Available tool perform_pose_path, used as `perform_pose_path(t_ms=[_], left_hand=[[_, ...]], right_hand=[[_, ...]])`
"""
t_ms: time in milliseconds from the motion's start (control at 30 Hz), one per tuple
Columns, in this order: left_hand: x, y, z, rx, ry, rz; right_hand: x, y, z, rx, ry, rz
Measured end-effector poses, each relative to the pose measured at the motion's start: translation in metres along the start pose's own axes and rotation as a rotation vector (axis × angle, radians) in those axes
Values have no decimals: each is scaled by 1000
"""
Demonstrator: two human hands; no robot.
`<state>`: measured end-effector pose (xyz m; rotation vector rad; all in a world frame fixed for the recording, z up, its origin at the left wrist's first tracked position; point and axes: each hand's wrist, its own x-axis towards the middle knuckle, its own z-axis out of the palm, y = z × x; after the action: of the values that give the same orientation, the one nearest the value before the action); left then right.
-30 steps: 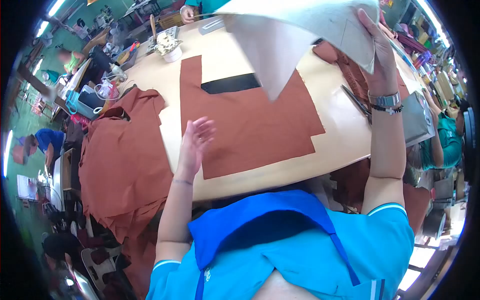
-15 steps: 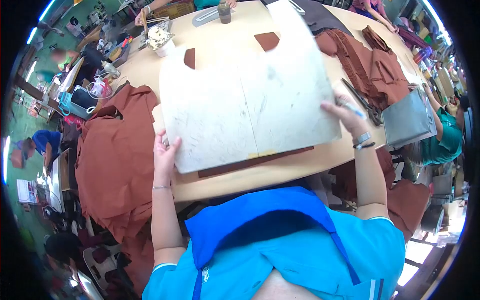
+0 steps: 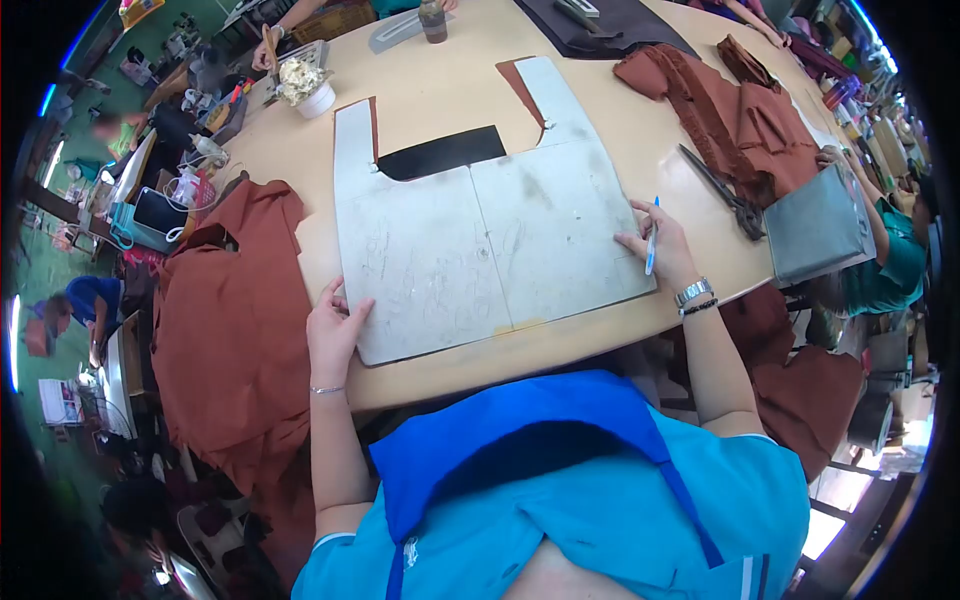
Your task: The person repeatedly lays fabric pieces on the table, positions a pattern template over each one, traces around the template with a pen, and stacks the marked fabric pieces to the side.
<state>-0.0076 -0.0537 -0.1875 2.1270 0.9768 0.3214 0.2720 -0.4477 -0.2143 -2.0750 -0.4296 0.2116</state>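
A grey-white pattern template (image 3: 420,260) with a U-shaped neck cut-out and two straps lies on the table in front of me. Brown material (image 3: 520,78) shows along its inner strap edges, and a black piece (image 3: 445,152) shows inside the cut-out. At the template's lower left edge, my left hand (image 3: 338,325) grips it, thumb on top and fingers at the side. My right hand (image 3: 662,245) holds a blue-and-white pen (image 3: 652,238) upright between its fingers, while its thumb and fingertips touch the template's right edge.
Large scissors (image 3: 725,190) lie right of the template, beside brown pieces (image 3: 760,140). More brown material (image 3: 230,320) hangs over the left edge. A flower pot (image 3: 305,88), a jar (image 3: 433,22) and dark material (image 3: 605,30) are farther back. A co-worker at right holds a grey panel (image 3: 820,225).
The template has come down from a tilted, raised position and moved toward me, now lying on the table. Both hands moved with it. The black piece has come into view in the cut-out.
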Motion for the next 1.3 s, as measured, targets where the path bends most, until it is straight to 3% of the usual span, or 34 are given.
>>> perform_pose_path(t_ms=[400, 533, 733, 833, 933, 1000, 1100, 1200, 1300], left_hand=[[7, -11, 6, -2, 9, 18], [9, -6, 5, 133, 9, 14], [15, 5, -5, 466, -48, 28], [22, -8, -7, 332, -88, 20], [28, -26, -4, -13, -124, -5], [28, -29, -5, -163, -143, -34], [40, -58, -2, -125, -123, 57], [29, -37, -5, -104, -111, -7], [31, -41, -8, -19, -71, 65]], right_hand=[[9, 7, 1, -36, 2, 12], [10, -3, -2, -32, -38, 73], [14, -11, -8, -283, -67, -4], [17, 4, -14, 14, -68, 52], [18, 22, -23, 341, -41, 165], [17, 25, -23, 316, -46, 159], [17, 34, -21, 214, -36, 100], [19, 27, -16, 70, -62, 60], [18, 20, -12, 146, -55, 79]])
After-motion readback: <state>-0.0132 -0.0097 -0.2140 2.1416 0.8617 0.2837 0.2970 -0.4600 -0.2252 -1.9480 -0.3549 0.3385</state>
